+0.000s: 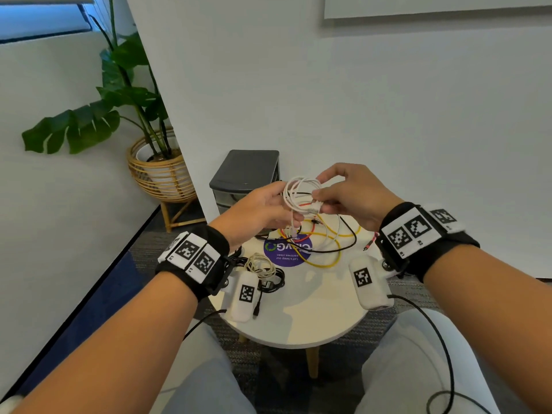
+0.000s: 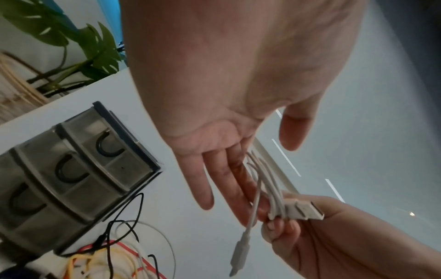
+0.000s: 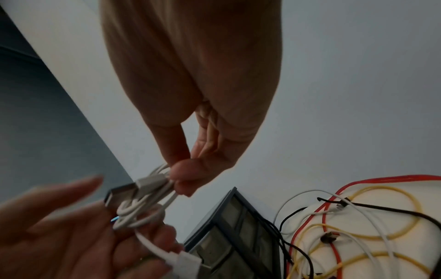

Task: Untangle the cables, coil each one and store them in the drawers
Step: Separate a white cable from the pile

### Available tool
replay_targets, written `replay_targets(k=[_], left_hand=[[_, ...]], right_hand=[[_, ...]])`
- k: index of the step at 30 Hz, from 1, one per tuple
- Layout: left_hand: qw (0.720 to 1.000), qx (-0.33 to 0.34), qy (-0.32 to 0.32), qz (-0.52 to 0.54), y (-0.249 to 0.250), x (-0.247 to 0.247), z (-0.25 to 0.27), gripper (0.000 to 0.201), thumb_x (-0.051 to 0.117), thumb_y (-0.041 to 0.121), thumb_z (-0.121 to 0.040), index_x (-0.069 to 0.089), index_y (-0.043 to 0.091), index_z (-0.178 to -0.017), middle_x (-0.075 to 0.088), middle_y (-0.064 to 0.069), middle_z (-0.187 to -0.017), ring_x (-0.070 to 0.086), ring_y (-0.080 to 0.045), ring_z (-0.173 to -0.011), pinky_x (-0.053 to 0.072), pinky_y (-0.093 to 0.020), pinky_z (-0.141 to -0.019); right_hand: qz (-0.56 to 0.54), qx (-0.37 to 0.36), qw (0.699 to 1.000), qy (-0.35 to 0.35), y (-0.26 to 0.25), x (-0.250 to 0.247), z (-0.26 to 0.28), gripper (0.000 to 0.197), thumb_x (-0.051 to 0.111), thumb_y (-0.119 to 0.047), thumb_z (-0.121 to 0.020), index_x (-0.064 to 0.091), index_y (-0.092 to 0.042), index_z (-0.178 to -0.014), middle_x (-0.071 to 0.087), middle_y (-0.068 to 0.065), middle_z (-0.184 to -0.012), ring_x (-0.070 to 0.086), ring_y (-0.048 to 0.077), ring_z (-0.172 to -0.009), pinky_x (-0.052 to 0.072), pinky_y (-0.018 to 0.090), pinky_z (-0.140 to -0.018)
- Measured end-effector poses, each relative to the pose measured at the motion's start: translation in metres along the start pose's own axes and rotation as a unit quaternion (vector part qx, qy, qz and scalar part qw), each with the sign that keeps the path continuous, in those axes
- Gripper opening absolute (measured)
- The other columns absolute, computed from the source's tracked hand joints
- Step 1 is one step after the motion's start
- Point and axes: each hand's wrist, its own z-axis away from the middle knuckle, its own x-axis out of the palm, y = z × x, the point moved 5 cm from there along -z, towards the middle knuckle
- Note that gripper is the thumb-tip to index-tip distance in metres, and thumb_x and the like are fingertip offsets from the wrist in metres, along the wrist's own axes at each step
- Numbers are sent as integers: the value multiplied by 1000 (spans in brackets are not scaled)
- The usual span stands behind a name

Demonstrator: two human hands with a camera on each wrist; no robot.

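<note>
A white cable [image 1: 294, 192] wound into a small coil hangs above the round table [image 1: 313, 318]. My right hand [image 1: 322, 198] pinches the coil beside its USB plug [image 2: 307, 208] between thumb and fingertips [image 3: 181, 177]. My left hand [image 1: 280, 204] is palm up with straight fingers [image 2: 226, 179]. The loops lie against those fingers and the thumb stands apart. One connector end [image 2: 238, 254] dangles below. A grey drawer unit [image 1: 243, 171] stands behind the table with its drawers closed [image 2: 78, 166]. Yellow, red, black and white cables [image 1: 325, 249] lie tangled on the table's far side.
A coiled beige cable and a black cable [image 1: 263, 267] lie at the table's left edge. A purple round sticker [image 1: 288, 252] is under the tangle. A potted plant in a rattan stand [image 1: 161, 171] is at the left, and a white wall is close behind.
</note>
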Motion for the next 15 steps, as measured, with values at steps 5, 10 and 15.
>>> replay_targets(k=[5, 10, 15], left_hand=[[997, 3, 68, -29, 2, 6, 1, 31, 46, 26, -109, 62, 11, -130, 70, -8, -92, 75, -17, -86, 61, -35, -88], [985, 28, 138, -102, -1, 5, 0, 26, 45, 17, -109, 68, 4, -105, 61, -4, -81, 71, -22, -83, 65, -42, -75], [974, 22, 162, -156, -9, 1, -1, 28, 43, 17, -109, 68, 12, -97, 61, -4, -80, 71, -27, -84, 64, -44, -75]], right_hand=[[72, -54, 996, -26, 2, 6, 8, 28, 77, 2, -84, 58, -7, -103, 70, 19, -73, 65, 20, -54, 56, 30, -58], [125, -78, 988, -49, 8, 15, 11, 29, 75, 4, -80, 59, -10, -99, 69, 14, -68, 64, 21, -60, 53, 33, -61], [130, -81, 987, -42, 18, 21, 5, 26, 79, -3, -82, 62, -13, -99, 72, 9, -69, 69, 23, -66, 53, 30, -62]])
